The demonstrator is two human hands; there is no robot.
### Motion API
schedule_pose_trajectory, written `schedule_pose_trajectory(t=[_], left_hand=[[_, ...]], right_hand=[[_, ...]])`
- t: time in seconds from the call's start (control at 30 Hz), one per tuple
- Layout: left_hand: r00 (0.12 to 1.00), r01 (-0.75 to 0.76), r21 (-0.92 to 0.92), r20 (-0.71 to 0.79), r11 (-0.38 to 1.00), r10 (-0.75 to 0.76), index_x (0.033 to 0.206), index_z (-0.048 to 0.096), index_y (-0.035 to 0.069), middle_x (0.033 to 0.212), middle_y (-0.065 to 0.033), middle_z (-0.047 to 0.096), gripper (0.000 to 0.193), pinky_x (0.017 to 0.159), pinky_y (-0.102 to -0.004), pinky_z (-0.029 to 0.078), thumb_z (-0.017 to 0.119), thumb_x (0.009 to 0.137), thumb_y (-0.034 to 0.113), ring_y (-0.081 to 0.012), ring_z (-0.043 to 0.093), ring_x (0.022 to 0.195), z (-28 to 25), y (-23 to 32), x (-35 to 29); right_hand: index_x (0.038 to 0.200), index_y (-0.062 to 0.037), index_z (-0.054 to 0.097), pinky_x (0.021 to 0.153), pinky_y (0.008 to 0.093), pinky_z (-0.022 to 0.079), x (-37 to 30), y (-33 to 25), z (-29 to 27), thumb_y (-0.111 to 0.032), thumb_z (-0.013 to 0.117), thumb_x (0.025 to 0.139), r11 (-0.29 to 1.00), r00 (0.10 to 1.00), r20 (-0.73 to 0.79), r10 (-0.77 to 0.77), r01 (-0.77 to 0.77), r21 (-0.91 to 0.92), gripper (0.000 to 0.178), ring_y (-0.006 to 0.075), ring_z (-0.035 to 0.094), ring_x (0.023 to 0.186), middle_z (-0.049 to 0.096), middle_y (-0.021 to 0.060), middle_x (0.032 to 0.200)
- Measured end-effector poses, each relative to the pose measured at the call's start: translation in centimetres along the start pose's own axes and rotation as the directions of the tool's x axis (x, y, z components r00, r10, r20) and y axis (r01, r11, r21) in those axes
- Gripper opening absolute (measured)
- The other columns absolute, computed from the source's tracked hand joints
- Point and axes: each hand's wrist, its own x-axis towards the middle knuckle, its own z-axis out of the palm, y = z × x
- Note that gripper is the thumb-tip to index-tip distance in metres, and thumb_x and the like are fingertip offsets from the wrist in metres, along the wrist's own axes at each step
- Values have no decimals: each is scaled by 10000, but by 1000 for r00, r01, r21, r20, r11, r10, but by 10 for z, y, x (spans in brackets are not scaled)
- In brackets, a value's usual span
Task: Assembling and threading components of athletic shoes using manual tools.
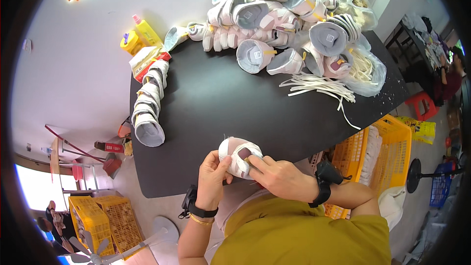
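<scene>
A white and pale pink shoe upper with a dark maroon patch is held over the near edge of the black table. My left hand grips its left side between thumb and fingers. My right hand is closed at the right side, fingertips pinched beside the maroon patch; whether a small piece is between them is hidden. To the left, a row of nested shoe uppers lies along the table edge. Loose cream laces are spread at the right, in front of a big heap of similar uppers.
Yellow bottles and a red and white box stand at the back left. Yellow crates are beside me on the right, others at lower left. A standing fan is behind left. Co-workers sit at both sides.
</scene>
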Motion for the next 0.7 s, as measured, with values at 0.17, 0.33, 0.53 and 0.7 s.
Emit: schedule_pose_trajectory(t=[0.17, 0.33, 0.53, 0.7], left_hand=[[997, -22, 188, -74, 982, 36, 1108, 593, 8, 888, -34, 638, 173, 457, -173, 368, 608, 968, 108, -24, 514, 626, 0, 4, -7], [988, -65, 61, -136, 996, 73, 1066, 535, -18, 925, -93, 652, 146, 551, -228, 563, 592, 960, 66, -118, 646, 706, 4, 16, -18], [997, 30, -90, -73, 995, -37, 1061, 601, -21, 926, -98, 678, 199, 525, -223, 550, 570, 995, 165, -126, 652, 686, -8, 4, -7], [998, 47, 0, -36, 999, -47, 1051, 645, -29, 901, -105, 695, 258, 513, -222, 527, 532, 1018, 200, -121, 651, 681, -4, 5, -12]], right_hand=[[943, 4, 574, 490, 265, 501, 4, -3, 4, -71, 599, 783, 1000, 999, 35, 26, -26, 2, 179, 170, 616, 701, 619, 144, 1106], [943, 26, 556, 450, 278, 492, 11, -13, 34, -92, 592, 797, 1000, 980, 199, -1, 0, 4, 191, 193, 608, 578, 647, 178, 1030], [990, -8, 605, 577, 337, 557, 9, -11, -2, -90, 611, 812, 927, 990, 128, 67, -109, 360, 195, 253, 659, 718, 636, 111, 907], [1042, -103, 640, 581, 378, 536, 6, 67, -52, -128, 626, 877, 957, 949, -124, 290, -286, 49, 167, 281, 658, 704, 657, 84, 869]])
